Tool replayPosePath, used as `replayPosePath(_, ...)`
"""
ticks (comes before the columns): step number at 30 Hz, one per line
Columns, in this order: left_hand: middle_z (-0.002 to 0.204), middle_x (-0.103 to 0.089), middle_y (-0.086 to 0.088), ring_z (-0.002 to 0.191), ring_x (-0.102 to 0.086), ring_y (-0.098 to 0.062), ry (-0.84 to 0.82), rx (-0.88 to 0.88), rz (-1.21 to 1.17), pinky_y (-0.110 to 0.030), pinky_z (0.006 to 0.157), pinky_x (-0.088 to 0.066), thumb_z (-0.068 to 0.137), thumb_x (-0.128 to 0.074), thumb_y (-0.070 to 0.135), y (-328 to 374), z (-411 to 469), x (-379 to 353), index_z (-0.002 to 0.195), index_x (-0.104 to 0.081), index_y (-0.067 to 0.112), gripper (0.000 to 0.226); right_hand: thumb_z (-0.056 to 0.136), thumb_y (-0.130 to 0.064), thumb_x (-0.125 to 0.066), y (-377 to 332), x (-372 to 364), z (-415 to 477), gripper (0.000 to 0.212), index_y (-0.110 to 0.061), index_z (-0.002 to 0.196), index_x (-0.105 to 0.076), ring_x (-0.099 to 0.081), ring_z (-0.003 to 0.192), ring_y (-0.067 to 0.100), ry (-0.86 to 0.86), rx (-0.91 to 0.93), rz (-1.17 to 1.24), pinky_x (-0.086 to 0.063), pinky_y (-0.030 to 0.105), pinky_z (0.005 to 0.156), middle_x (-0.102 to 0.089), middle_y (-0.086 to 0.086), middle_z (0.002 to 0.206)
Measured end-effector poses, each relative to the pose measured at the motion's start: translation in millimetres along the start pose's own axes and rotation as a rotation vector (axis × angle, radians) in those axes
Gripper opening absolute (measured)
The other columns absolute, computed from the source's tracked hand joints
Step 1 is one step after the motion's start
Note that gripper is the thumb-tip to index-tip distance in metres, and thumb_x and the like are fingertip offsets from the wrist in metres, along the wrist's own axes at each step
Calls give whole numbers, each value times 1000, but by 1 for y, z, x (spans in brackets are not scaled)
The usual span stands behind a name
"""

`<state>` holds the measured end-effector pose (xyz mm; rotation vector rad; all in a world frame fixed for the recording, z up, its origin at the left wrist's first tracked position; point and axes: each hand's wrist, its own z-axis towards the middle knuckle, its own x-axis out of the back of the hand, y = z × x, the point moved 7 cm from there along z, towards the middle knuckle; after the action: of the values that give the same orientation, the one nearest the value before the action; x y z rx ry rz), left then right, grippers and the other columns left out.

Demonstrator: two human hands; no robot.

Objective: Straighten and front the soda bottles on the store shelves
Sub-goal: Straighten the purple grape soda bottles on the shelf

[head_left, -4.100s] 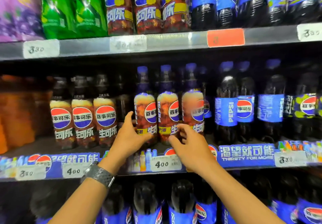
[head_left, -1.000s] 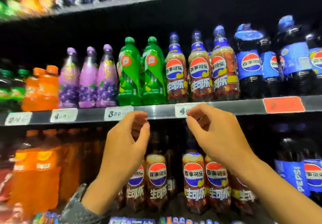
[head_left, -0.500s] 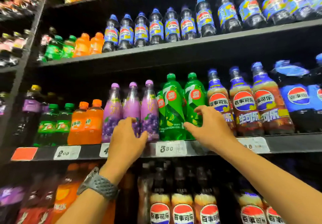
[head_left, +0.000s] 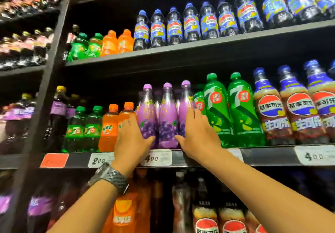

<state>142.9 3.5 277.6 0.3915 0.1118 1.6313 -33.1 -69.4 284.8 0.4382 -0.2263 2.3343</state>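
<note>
Purple soda bottles [head_left: 167,122], three abreast at the front lip of the middle shelf [head_left: 272,155], are caught between both hands. The left hand's fingers [head_left: 127,124] lie fairly straight up the outer side of the leftmost one, thumb spread across its lower front. The right hand's fingers [head_left: 194,114] lie the same way on the rightmost one, with that thumb also low in front. Neither hand clamps or lifts; each presses flat, so the left hand [head_left: 131,140] and right hand [head_left: 198,135] bracket the trio. Half a second ago the right hand was over at the tall green bottles [head_left: 230,109], and a few seconds back both hands worked the cola on the shelf below. So the lower row appears finished, and this purple group looks like the one being squared up now. Its grape labels already face forward and the caps stand level, so probably little more than a nudge remains. Outward on the same shelf, orange bottles [head_left: 108,129] and small green bottles [head_left: 84,129] stand to the left. Brown cola bottles [head_left: 282,109] stand beyond the tall green ones on the right. The upper shelf [head_left: 199,48] carries green, orange and blue-labelled bottles [head_left: 190,26]. A price tag [head_left: 155,158] sits just beneath the trio.
</note>
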Motion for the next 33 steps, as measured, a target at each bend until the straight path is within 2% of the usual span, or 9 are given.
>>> replayPosePath(5,114,-50,-6,107,-51,-28,2,-9,64,-38,71,-45,66,-82,49,8,-3,-4,131,-35,15,88,71,-58,-72,-5,1,11,108,-1,144,-16,-43,119,31,-15,1,-210,-48,35,84,-30,17,140)
replayPosePath(8,111,-49,-7,103,-54,-31,-7,-16,107,-35,65,-40,65,-85,44,10,1,-5,126,-35,15,84,70,-50,-77,1,-1,15,111,-2,145,-11,-49,115,35,-73,-35,-141,-50,39,78,-21,19,145)
replayPosePath(11,110,-50,-6,101,-54,-31,-40,-21,42,-38,69,-45,66,-86,33,6,4,-6,123,-37,17,77,74,-36,-79,10,-6,18,100,-5,143,-13,-54,110,41,-135,-55,15,-46,40,72,-16,21,148)
replayPosePath(15,103,-48,0,98,-52,-25,-41,-60,-59,-33,72,-41,68,-83,27,-2,5,-6,121,-40,21,69,79,-20,-74,19,-9,15,90,-12,144,-12,-57,101,38,-130,-56,216,-41,33,69,-33,16,136)
replayPosePath(20,117,-52,-8,107,-45,-26,145,-235,-7,-38,88,-39,81,-68,35,6,40,9,135,-43,13,63,87,-27,-63,11,2,18,52,-11,127,-35,-54,103,35,-19,8,242,-47,40,79,-44,12,122)
replayPosePath(23,130,-51,-17,119,-47,-33,83,-182,-94,-41,98,-38,87,-61,37,5,80,6,141,-38,8,65,90,-26,-53,6,23,47,30,-11,116,-44,-56,97,35,84,2,225,-43,36,72,-55,13,109)
replayPosePath(26,128,-54,-21,117,-50,-38,17,-208,-59,-43,95,-41,87,-61,40,13,107,-3,136,-39,4,65,91,-33,-54,4,36,81,36,-7,115,-46,-55,101,37,97,-35,83,-31,31,67,-58,18,112)
replayPosePath(29,117,-60,-21,108,-55,-40,-23,-270,-25,-39,81,-42,84,-64,44,23,122,-8,132,-39,5,66,88,-43,-60,-2,34,101,39,-8,101,-49,-54,104,38,61,-7,-79,-31,33,68,-54,19,114)
replayPosePath(33,113,-61,-20,102,-58,-39,-128,-312,-18,-38,77,-44,79,-71,45,27,133,-16,127,-42,8,67,80,-51,-67,-1,29,112,63,-2,116,-52,-55,105,36,-33,-28,-207,-33,31,69,-57,18,115)
